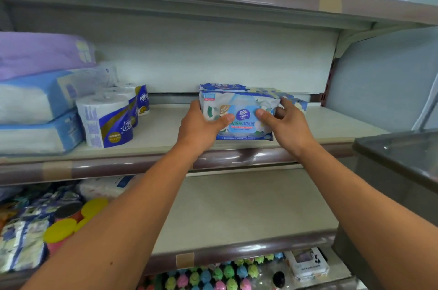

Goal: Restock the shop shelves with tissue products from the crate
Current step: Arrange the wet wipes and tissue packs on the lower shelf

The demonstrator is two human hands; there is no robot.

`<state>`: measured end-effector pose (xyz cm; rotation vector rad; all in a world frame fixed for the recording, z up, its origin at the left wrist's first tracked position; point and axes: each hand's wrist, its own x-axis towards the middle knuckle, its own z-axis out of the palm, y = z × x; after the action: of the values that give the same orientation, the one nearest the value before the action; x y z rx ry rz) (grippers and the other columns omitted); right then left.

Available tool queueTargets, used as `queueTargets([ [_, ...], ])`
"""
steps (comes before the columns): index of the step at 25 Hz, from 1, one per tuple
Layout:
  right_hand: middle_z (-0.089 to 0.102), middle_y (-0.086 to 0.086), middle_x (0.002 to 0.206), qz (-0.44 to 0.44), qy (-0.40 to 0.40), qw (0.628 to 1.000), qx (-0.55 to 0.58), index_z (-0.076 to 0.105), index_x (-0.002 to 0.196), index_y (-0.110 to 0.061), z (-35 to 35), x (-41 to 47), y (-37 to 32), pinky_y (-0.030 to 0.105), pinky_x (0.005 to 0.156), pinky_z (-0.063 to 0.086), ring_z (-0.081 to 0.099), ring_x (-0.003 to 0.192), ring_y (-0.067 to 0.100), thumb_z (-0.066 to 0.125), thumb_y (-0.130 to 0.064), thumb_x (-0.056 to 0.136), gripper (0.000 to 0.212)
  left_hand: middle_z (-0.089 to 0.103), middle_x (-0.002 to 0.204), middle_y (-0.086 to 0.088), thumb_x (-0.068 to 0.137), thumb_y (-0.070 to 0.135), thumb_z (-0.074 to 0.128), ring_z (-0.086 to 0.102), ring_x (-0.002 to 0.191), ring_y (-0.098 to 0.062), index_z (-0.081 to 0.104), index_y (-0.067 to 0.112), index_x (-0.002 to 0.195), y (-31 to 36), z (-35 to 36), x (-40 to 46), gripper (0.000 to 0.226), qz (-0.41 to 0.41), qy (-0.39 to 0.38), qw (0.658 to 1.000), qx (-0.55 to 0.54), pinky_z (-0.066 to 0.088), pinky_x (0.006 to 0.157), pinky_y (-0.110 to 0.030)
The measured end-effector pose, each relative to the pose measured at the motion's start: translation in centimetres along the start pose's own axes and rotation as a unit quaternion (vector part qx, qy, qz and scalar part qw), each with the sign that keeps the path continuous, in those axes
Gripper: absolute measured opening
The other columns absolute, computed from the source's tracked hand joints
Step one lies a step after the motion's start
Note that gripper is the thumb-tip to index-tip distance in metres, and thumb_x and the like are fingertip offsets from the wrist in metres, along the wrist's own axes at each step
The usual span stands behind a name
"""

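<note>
Both hands, left (198,127) and right (288,121), grip a wipes pack (239,113) mid-shelf (331,123); rolls (106,119) stand toward its left end.

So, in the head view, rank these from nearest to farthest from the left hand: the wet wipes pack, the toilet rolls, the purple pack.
1. wet wipes pack: gripped by the left hand, mid shelf.
2. toilet rolls: to its left, same shelf.
3. purple pack: far left, atop the stacked blue packs.
</note>
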<state>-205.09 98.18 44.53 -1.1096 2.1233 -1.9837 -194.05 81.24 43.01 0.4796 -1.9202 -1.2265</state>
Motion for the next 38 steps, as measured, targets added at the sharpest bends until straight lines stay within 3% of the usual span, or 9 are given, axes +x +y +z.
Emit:
queueTargets([
  [6, 0.07, -0.003, 0.113, -0.013, -0.007, 0.999, -0.047, 0.056, 0.122, -0.017, 0.5, 2.2, 3.6, 0.04, 0.092, 0.055, 0.067, 0.104, 0.013, 0.071, -0.032, 0.085, 0.042, 0.063, 0.108, 0.007, 0.08, 0.039, 0.076, 0.064, 0.097, -0.014, 0.043, 0.017, 0.114, -1.6, 1.2, 0.7, 0.051, -0.014, -0.025, 0.999, 0.044, 0.054, 0.08, -0.03],
  [10, 0.067, -0.006, 0.117, -0.007, -0.012, 0.997, -0.074, 0.053, 0.124, -0.02, 0.6, 3.3, 4.7, 0.037, 0.095, 0.053, 0.064, 0.108, 0.011, 0.07, -0.038, 0.085, 0.047, 0.061, 0.11, 0.005, 0.083, 0.039, 0.072, 0.06, 0.093, -0.014, 0.04, 0.015, 0.116, -1.8, 1.6, 1.5, 0.052, -0.013, -0.039, 0.995, 0.085, 0.048, 0.076, -0.027],
  [12, 0.057, -0.011, 0.125, -0.008, -0.023, 0.995, -0.096, 0.044, 0.136, -0.02, 0.7, 3.5, 4.6, 0.028, 0.099, 0.047, 0.055, 0.117, 0.007, 0.068, -0.038, 0.086, 0.058, 0.061, 0.113, 0.004, 0.084, 0.039, 0.072, 0.059, 0.094, -0.015, 0.038, 0.015, 0.12, -2.0, 1.9, 2.1, 0.055, -0.016, -0.046, 0.993, 0.111, 0.047, 0.076, -0.026],
  [15, 0.048, -0.006, 0.126, 0.001, -0.033, 0.985, -0.167, 0.029, 0.147, -0.011, 0.7, 4.2, 4.6, 0.019, 0.091, 0.034, 0.045, 0.121, 0.01, 0.061, -0.034, 0.093, 0.067, 0.06, 0.124, -0.002, 0.085, 0.041, 0.07, 0.061, 0.106, -0.023, 0.033, 0.015, 0.128, -2.3, 2.4, 3.3, 0.062, -0.025, -0.065, 0.981, 0.183, 0.051, 0.087, -0.034],
  [17, 0.052, 0.004, 0.134, 0.015, -0.036, 0.975, -0.218, 0.036, 0.141, -0.008, 0.8, 5.1, 4.7, 0.019, 0.085, 0.036, 0.05, 0.12, 0.02, 0.057, -0.035, 0.095, 0.058, 0.058, 0.128, -0.006, 0.087, 0.043, 0.067, 0.06, 0.111, -0.026, 0.031, 0.014, 0.132, -2.4, 2.7, 3.8, 0.065, -0.034, -0.067, 0.974, 0.216, 0.052, 0.091, -0.04],
  [20, 0.058, 0.013, 0.127, 0.037, -0.042, 0.96, -0.274, 0.048, 0.125, -0.004, 1.2, 6.1, 4.7, 0.024, 0.068, 0.035, 0.05, 0.095, 0.018, 0.052, -0.039, 0.097, 0.045, 0.056, 0.131, -0.009, 0.091, 0.039, 0.063, 0.058, 0.113, -0.028, 0.027, 0.012, 0.136, -2.5, 3.2, 4.4, 0.064, -0.045, -0.075, 0.969, 0.23, 0.049, 0.09, -0.036],
  [28, 0.058, 0.019, 0.127, 0.053, -0.007, 0.954, -0.296, 0.042, 0.135, -0.003, 2.5, 8.1, 6.5, 0.035, 0.084, 0.047, 0.057, 0.113, 0.033, 0.046, -0.045, 0.097, 0.056, 0.051, 0.135, -0.008, 0.096, 0.036, 0.055, 0.055, 0.113, -0.025, 0.018, 0.01, 0.139, -3.0, 3.9, 6.3, 0.062, -0.071, -0.108, 0.967, 0.219, 0.045, 0.086, -0.031],
  [33, 0.055, 0.019, 0.132, 0.051, -0.02, 0.955, -0.291, 0.033, 0.142, -0.004, 2.5, 7.7, 7.0, 0.029, 0.075, 0.042, 0.056, 0.115, 0.031, 0.043, -0.045, 0.099, 0.061, 0.053, 0.129, -0.005, 0.097, 0.036, 0.053, 0.053, 0.098, -0.018, 0.02, 0.012, 0.133, -3.8, 4.1, 5.8, 0.055, -0.056, -0.108, 0.972, 0.203, 0.043, 0.081, -0.029],
  [38, 0.056, 0.017, 0.132, 0.06, -0.03, 0.956, -0.285, 0.033, 0.142, -0.003, 2.3, 7.7, 7.0, 0.029, 0.077, 0.041, 0.056, 0.115, 0.031, 0.043, -0.043, 0.099, 0.059, 0.052, 0.112, 0.005, 0.092, 0.038, 0.06, 0.053, 0.094, -0.016, 0.022, 0.015, 0.127, -3.6, 4.2, 5.3, 0.057, -0.068, -0.086, 0.976, 0.186, 0.042, 0.076, -0.027],
])
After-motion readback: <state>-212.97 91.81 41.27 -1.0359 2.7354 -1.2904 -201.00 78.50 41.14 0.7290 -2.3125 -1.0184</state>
